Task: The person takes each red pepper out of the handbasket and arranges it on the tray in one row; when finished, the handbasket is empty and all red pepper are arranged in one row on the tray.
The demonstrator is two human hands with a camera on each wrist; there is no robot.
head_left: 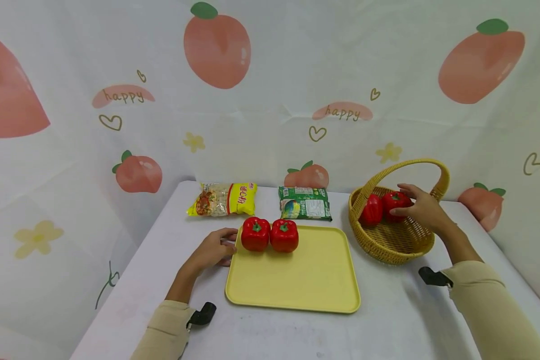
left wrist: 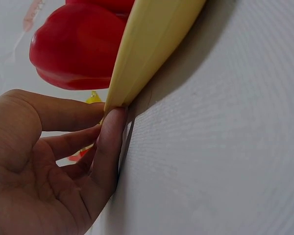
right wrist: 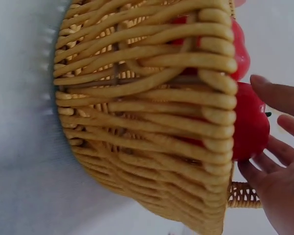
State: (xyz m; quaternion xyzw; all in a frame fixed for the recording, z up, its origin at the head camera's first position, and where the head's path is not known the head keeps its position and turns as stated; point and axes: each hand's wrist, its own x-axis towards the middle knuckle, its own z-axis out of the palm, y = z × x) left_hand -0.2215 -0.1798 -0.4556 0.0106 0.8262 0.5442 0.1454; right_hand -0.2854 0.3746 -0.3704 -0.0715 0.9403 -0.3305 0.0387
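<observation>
In the head view, my left hand is at the left edge of a yellow tray. Its thumb and fingers pinch the tray's rim, as the left wrist view shows. Two red bell peppers stand side by side at the tray's back left, green stems up. My right hand reaches into a wicker basket, with thumb and fingers around a red bell pepper. Another red bell pepper lies left of it in the basket. The basket wall partly hides both in the right wrist view.
Behind the tray lie a yellow food packet and a green packet. The basket's tall handle arches close to my right hand. A white table runs back to a fruit-printed cloth.
</observation>
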